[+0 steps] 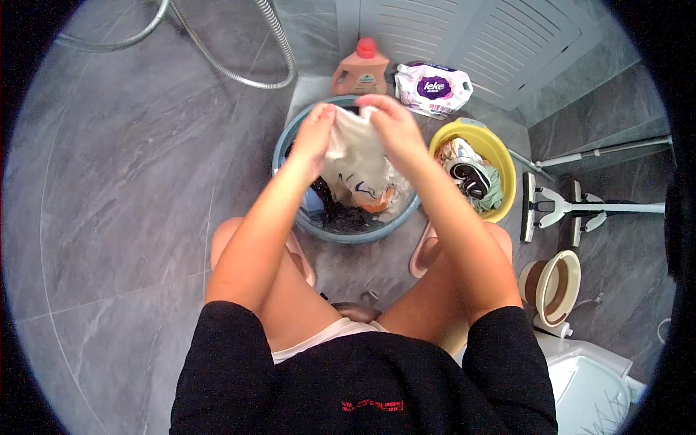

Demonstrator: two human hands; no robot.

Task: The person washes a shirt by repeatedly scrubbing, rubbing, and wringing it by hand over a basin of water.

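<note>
Left hand: fingers (328, 112) closed on one side of the cloth's far edge, the hand (313, 138) slightly blurred.
Right hand (394, 130): grasping the other side of that edge.
Pale cloth (351, 148): stretched between both hands above the blue basin, its long axis running from the grip back toward the person, slanting slightly right; the blue-and-orange print lies at the near end, down in the basin.
Blue basin (348, 238): dark fabric (337, 216) around the cloth's lower part.
Yellow basin (510, 170): right of it, holding bundled white, black and pale green laundry (471, 177).
Pink bottle (361, 78): upright beyond the blue basin, red-capped.
White pouch (433, 90): beside the bottle, purple-labelled.
</note>
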